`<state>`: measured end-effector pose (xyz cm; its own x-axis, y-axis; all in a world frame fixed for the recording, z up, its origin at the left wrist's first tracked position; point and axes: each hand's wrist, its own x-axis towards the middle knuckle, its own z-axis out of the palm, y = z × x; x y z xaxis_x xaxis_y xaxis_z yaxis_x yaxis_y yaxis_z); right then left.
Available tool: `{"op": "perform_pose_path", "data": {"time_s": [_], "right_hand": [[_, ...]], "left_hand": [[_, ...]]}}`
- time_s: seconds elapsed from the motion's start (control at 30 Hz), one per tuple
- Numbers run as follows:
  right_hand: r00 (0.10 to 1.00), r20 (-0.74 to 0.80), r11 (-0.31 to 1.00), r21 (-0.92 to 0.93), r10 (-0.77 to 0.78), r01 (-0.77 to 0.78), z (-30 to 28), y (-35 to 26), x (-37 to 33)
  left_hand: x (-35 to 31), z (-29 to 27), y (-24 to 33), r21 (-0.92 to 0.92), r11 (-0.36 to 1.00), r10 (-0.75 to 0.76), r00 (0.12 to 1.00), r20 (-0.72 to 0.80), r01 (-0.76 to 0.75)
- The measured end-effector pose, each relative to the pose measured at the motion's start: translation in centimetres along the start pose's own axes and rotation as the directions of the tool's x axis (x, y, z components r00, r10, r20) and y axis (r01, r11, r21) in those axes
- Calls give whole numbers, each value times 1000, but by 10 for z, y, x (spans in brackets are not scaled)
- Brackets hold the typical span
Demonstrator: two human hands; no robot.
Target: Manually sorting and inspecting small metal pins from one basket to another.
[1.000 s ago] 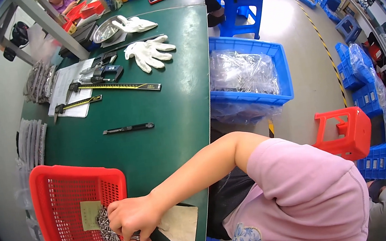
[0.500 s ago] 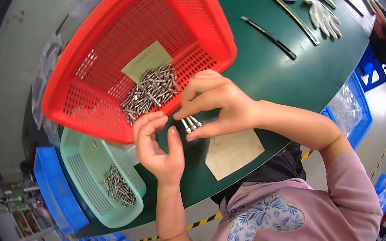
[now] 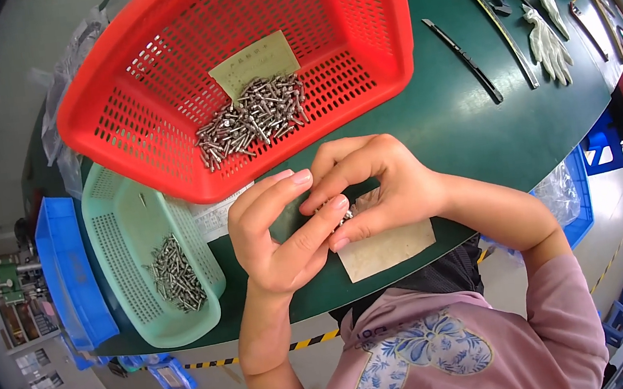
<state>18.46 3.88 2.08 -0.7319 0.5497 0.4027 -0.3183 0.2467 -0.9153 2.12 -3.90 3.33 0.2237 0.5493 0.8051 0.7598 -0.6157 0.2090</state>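
My right hand (image 3: 396, 184) is curled in a pinch around a few small metal bolts (image 3: 346, 217). Only bits of their bright ends show; the rest is covered by my fingers. My left hand (image 3: 274, 234) meets it, its thumb reaching across onto the bolts while its bent fingers stay apart from that thumb. Just beyond both hands stands a red perforated basket (image 3: 247, 175), with a heap of metal bolts (image 3: 256, 120) and a yellowish paper slip (image 3: 255, 63) inside. Below the right hand, a beige sheet (image 3: 390, 251) lies on the green table (image 3: 428, 129).
To the left, a pale green basket (image 3: 218, 280) holds more small metal parts (image 3: 175, 273), beside a blue bin (image 3: 76, 274). A printed paper (image 3: 215, 218) lies partly under the red basket. Toward the far right are a black cutter knife (image 3: 464, 59), a steel ruler (image 3: 488, 21) and white gloves (image 3: 549, 49).
My left hand has moved right, bringing its thumb onto the bolts in my right hand. The bolts, plainly visible before, are now mostly covered. The whole view has shifted slightly.
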Motion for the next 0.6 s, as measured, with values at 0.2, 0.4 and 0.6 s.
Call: {"op": "perform_pose_path", "data": {"time_s": [0.2,0.4,0.6], "right_hand": [[1000,25,1000,26,10,-10,-1,-2,1],[1000,19,999,48,16,-17,1,0,0],[999,23,999,42,27,-28,0,-2,1]], "left_hand": [[-1,0,-1,-45,999,-22,1000,2,22],[-1,0,-1,-55,998,-15,1000,-6,15],[0,1,-1,-64,998,-13,1000,-14,12]]}}
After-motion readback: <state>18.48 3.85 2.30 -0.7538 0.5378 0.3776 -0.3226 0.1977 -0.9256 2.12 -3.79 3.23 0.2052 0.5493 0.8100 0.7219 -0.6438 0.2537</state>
